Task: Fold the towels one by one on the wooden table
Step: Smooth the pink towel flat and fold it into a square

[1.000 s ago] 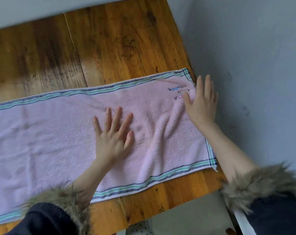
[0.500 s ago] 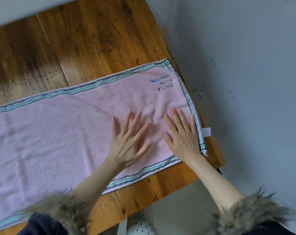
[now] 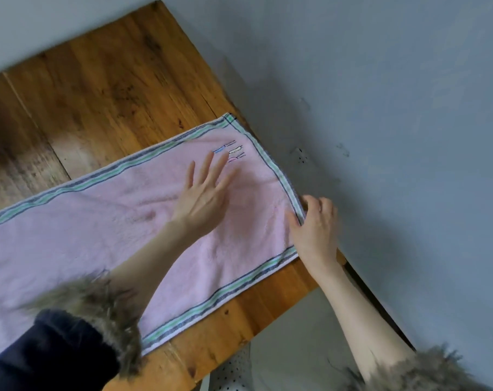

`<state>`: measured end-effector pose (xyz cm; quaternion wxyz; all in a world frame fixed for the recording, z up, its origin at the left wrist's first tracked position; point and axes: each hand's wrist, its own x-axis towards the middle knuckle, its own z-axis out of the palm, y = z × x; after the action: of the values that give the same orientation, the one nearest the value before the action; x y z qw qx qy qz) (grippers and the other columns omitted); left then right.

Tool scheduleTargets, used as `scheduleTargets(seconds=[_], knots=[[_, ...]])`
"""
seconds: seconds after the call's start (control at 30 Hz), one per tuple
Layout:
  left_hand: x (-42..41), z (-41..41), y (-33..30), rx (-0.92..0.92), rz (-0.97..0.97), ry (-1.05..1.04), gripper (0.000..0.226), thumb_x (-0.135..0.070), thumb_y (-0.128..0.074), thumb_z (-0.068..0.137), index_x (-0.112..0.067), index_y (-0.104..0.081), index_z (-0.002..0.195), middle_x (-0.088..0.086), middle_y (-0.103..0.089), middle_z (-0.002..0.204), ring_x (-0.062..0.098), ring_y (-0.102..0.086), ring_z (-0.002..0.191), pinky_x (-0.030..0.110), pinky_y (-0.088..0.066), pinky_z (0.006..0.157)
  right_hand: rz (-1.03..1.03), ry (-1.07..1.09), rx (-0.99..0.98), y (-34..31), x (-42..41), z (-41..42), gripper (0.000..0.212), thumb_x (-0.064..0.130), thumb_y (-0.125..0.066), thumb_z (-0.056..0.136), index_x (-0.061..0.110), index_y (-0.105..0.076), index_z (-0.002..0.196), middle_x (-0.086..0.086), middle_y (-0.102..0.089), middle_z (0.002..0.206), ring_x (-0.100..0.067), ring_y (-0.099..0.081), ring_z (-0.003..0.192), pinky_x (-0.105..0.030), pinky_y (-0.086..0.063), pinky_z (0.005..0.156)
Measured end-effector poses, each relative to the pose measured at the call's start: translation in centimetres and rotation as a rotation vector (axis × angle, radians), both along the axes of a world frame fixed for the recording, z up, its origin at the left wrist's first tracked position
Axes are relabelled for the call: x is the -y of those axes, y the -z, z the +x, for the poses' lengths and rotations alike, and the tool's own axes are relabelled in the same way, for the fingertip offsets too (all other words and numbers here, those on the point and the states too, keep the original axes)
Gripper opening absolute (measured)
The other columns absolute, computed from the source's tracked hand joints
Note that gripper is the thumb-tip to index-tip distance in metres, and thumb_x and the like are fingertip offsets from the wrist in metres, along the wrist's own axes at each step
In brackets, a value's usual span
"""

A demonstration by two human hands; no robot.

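Table: wooden table (image 3: 104, 88), one, planks running away from the person, its right edge close to a grey wall (image 3: 394, 108).
Towel: pink towel (image 3: 104, 230), one in view, spread flat lengthwise across the table, striped borders along both long sides and the right short end; that end lies at the table's right edge. No other towels show.
Sleeves: two dark sleeves with fur cuffs, the left cuff (image 3: 92, 300) over the towel's near side, the right one low in the corner.
Left hand: left hand (image 3: 204, 197) lies flat on the towel with fingers straight and spread, pressing the cloth just short of the small stitched marks (image 3: 230, 151); it holds nothing.
Right hand: right hand (image 3: 314, 224) is at the towel's right short end, thumb on top and fingers curled over the striped hem, pinching it.
Stage: judged as the start of the first fold, the right end about to be lifted and carried over.
Risk, slipping: if the flat hand eases while the end is pulled, the whole towel could drag toward the edge.
Risk, skew: one hand grips the hem near its middle, so the far corner may sag and the edges land uneven.
Risk, creases: faint wrinkles near the left hand could get folded in.
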<state>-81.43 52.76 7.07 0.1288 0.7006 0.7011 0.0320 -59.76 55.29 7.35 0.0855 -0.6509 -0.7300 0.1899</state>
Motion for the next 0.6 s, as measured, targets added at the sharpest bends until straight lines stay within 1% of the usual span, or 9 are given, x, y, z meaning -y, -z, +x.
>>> scheduleTargets(seconds=[0.1,0.2,0.27,0.33,0.37,0.4,0.43,0.5,0.6], knots=[[-2.6,2.5,-0.6,0.048,0.02,0.063,0.05,-0.008,-0.036,0.095,-0.022,-0.031,0.143,0.006,-0.009,0.157,0.03,0.004,0.145,0.05,0.005,0.115,-0.062,-0.019,-0.059,-0.2,0.2,0.1,0.029,0.018,-0.057,0.09,0.006,-0.056,0.116,-0.009,-0.055,0.107,-0.022,-0.053,0.096,-0.031,-0.048,0.079],[-4.2,4.8,-0.8,0.031,0.054,0.179,0.069,0.01,-0.036,0.085,-0.025,-0.03,0.143,0.002,-0.008,0.158,0.027,0.008,0.145,0.052,0.009,0.114,-0.062,-0.061,-0.11,-0.3,0.4,-0.1,0.018,0.011,-0.054,0.091,0.004,-0.06,0.107,-0.009,-0.059,0.102,-0.022,-0.057,0.091,-0.023,-0.043,0.072],[-5.3,5.5,-0.8,0.01,0.065,0.301,0.077,0.014,-0.035,0.078,-0.026,-0.03,0.144,-0.001,-0.017,0.156,0.024,0.008,0.145,0.051,0.014,0.112,-0.056,-0.069,-0.142,-0.8,0.1,-0.1,0.017,0.011,-0.055,0.091,0.002,-0.061,0.104,-0.01,-0.059,0.101,-0.022,-0.058,0.087,-0.023,-0.043,0.069],[-6.4,5.4,-0.8,0.02,0.099,0.371,0.068,0.014,-0.042,0.078,-0.023,-0.045,0.135,0.001,-0.048,0.14,0.024,-0.01,0.145,0.05,0.012,0.112,-0.045,-0.062,-0.183,-1.7,-0.7,0.0,0.017,0.01,-0.054,0.091,0.001,-0.061,0.104,-0.011,-0.058,0.1,-0.02,-0.057,0.081,-0.018,-0.042,0.064],[-7.0,5.2,-1.0,0.015,0.118,0.376,0.055,0.011,-0.05,0.08,-0.022,-0.056,0.124,0.003,-0.06,0.124,0.025,-0.025,0.141,0.052,0.006,0.114,-0.044,-0.055,-0.201,-2.2,-1.2,0.0,0.017,0.01,-0.053,0.091,0.002,-0.06,0.105,-0.011,-0.057,0.102,-0.018,-0.054,0.08,-0.013,-0.038,0.062],[-7.7,4.6,-1.4,0.009,0.137,0.363,0.04,0.007,-0.058,0.08,-0.02,-0.065,0.11,0.005,-0.066,0.107,0.026,-0.04,0.132,0.056,-0.002,0.114,-0.046,-0.045,-0.217,-2.7,-1.8,0.0,0.018,0.009,-0.05,0.092,0.002,-0.059,0.106,-0.01,-0.055,0.103,-0.015,-0.051,0.08,-0.011,-0.035,0.06],[-8.2,3.9,-1.9,0.015,0.155,0.334,0.025,0.001,-0.065,0.079,-0.017,-0.069,0.097,0.005,-0.067,0.094,0.029,-0.05,0.121,0.059,-0.01,0.113,-0.046,-0.032,-0.229,-3.3,-2.5,0.0,0.019,0.009,-0.048,0.093,0.002,-0.058,0.107,-0.01,-0.054,0.105,-0.014,-0.049,0.08,-0.01,-0.034,0.057],[-9.3,2.3,-2.9,0.029,0.181,0.27,0.008,-0.008,-0.072,0.077,-0.012,-0.07,0.084,0.007,-0.063,0.083,0.032,-0.056,0.106,0.061,-0.016,0.108,-0.033,-0.008,-0.246,-4.5,-4.1,0.0,0.02,0.008,-0.043,0.095,0.002,-0.057,0.108,-0.01,-0.053,0.107,-0.013,-0.044,0.079,-0.012,-0.035,0.057],[-10.2,-0.1,-4.5,-0.073,0.157,0.19,0.012,-0.011,-0.076,0.073,-0.01,-0.072,0.084,0.01,-0.064,0.087,0.033,-0.056,0.107,0.061,-0.016,0.108,0.007,0.032,-0.257,-6.2,-6.5,-0.2,0.021,0.007,-0.04,0.096,0.001,-0.057,0.108,-0.011,-0.052,0.109,-0.013,-0.042,0.08,-0.016,-0.027,0.064]])
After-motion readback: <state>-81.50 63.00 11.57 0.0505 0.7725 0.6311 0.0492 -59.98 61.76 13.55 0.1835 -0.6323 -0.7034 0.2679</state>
